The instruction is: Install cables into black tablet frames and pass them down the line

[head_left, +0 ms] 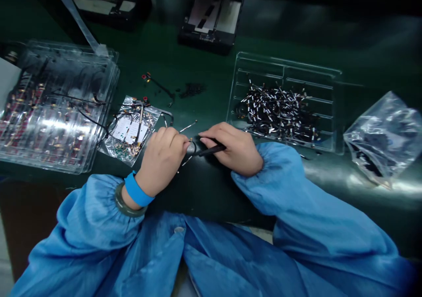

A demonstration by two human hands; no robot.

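Note:
My left hand (165,156), with a blue band at the wrist, pinches a short thin black cable (194,146) with a small gold-coloured end. Facing it, my right hand (232,147) is closed around a slim black tool that looks like tweezers (212,150), its tip beside the cable. Thin cables with white sleeves stick out around the left fingers. Just left of that hand lies a clear plastic bag (127,132) strewn with small gold and green parts and a few cables.
Stacked clear trays (62,112) of parts stand at the left. A clear compartment tray (286,64) at the right bears a heap of white-sleeved cables (280,110). Beyond it is a plastic bag (385,134). Small black pieces (194,89) and dark fixtures (211,22) lie farther back.

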